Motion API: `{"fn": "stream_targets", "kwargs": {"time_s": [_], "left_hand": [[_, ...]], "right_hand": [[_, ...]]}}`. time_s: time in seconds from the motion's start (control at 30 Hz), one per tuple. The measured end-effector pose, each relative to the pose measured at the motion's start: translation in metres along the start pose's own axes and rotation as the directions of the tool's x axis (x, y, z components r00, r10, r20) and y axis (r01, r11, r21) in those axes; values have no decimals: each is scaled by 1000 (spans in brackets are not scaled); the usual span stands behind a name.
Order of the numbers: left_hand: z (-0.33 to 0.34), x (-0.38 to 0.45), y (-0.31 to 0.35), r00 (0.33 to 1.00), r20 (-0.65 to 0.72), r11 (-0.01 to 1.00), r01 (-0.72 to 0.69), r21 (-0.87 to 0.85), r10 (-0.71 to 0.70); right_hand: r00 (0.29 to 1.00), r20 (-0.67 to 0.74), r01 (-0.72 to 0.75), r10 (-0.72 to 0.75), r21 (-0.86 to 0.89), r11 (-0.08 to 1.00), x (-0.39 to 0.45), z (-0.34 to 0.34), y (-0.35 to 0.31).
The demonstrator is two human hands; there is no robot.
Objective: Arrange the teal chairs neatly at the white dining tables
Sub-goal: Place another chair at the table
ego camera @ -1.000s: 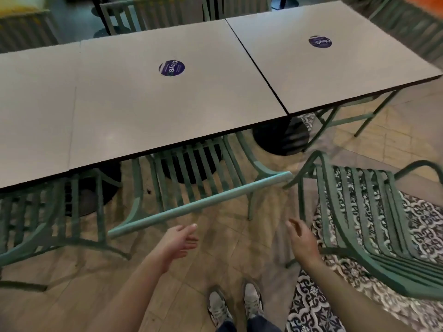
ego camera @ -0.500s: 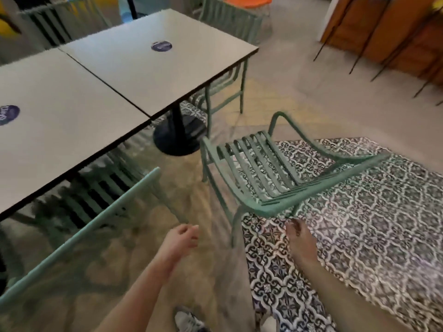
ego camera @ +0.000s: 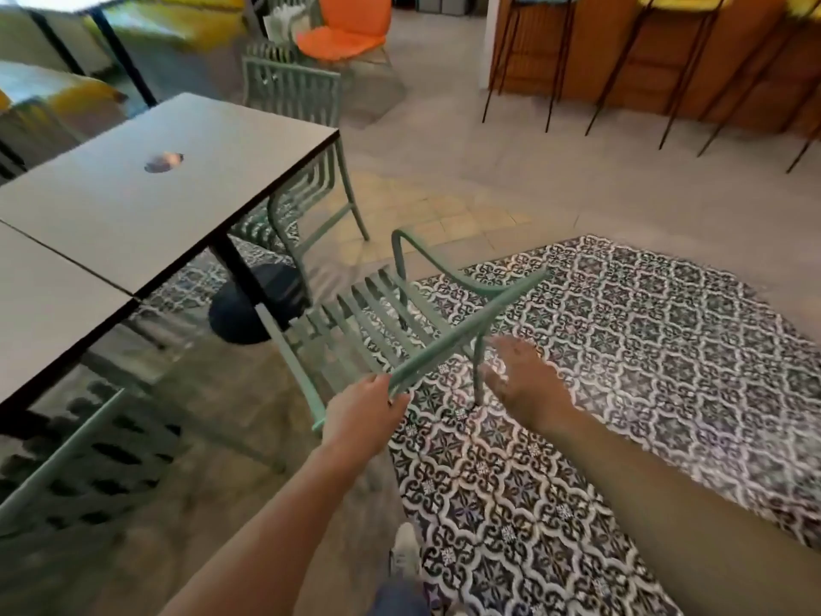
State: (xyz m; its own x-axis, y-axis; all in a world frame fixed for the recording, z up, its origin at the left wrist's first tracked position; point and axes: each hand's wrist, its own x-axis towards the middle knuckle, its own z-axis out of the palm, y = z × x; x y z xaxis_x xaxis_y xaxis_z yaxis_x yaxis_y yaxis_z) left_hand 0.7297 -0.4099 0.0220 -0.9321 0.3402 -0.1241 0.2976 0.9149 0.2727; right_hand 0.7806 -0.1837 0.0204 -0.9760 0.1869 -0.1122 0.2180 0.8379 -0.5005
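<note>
two white tables (ego camera: pixel 146 206) stand edge to edge at left, a teal chair (ego camera: pixel 306 202) tucked under the far end. a second chair (ego camera: pixel 391 322) sits pulled out just beside the tables, half on the patterned floor (ego camera: pixel 644 349) — its back toward the person. the left hand (ego camera: pixel 364 411) grasps its top rail; the right hand (ego camera: pixel 524 384) hovers beside the rail, fingers spread, holding nothing.

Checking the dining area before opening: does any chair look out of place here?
Yes. One teal chair stands pulled out from the white table, angled, partly on the patterned rug, while the chair at the table's end is tucked in. The left hand grips its backrest; the right hand hovers open nearby.
</note>
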Motion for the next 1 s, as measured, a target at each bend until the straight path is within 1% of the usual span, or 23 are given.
{"fn": "stream_targets", "kwargs": {"time_s": [0.1, 0.2, 0.27, 0.33, 0.4, 0.5, 0.57, 0.63, 0.73, 0.8, 0.9, 1.0], "left_hand": [[26, 21, 11, 997, -28, 996, -64, 57, 66], [49, 54, 17, 996, -23, 992, -82, 99, 85], [60, 78, 21, 994, -10, 989, -104, 101, 106], [68, 99, 25, 991, 47, 987, -128, 98, 124], [78, 115, 29, 991, 107, 994, -89, 58, 83], [78, 121, 34, 989, 136, 994, -71, 87, 59], [76, 123, 34, 986, 163, 992, -56, 113, 37], [73, 122, 36, 984, 176, 989, -40, 142, 14], [74, 123, 39, 987, 156, 987, 9, 158, -34], [77, 124, 44, 982, 169, 986, 59, 156, -86], [79, 136, 58, 971, 170, 978, 140, 154, -166], [79, 155, 82, 951, 182, 966, 228, 124, -248]], "right_hand": [[992, 43, 119, -117, -50, 992, 24, 8, 17], [974, 76, 220, -212, -112, 969, 60, 14, 36], [956, 126, 284, -266, -164, 945, 88, 16, 48], [933, 207, 341, -294, -243, 908, 115, 18, 60], [898, 323, 394, -300, -283, 875, 139, 18, 75], [867, 401, 435, -297, -314, 844, 158, 14, 85], [833, 454, 475, -316, -296, 829, 170, 12, 89], [797, 487, 528, -357, -274, 804, 179, 11, 92], [745, 531, 603, -404, -276, 748, 193, 5, 99], [722, 536, 644, -438, -286, 710, 200, 3, 103], [688, 551, 673, -472, -241, 699, 223, -1, 112], [630, 591, 724, -503, -215, 655, 255, -16, 122]]}}
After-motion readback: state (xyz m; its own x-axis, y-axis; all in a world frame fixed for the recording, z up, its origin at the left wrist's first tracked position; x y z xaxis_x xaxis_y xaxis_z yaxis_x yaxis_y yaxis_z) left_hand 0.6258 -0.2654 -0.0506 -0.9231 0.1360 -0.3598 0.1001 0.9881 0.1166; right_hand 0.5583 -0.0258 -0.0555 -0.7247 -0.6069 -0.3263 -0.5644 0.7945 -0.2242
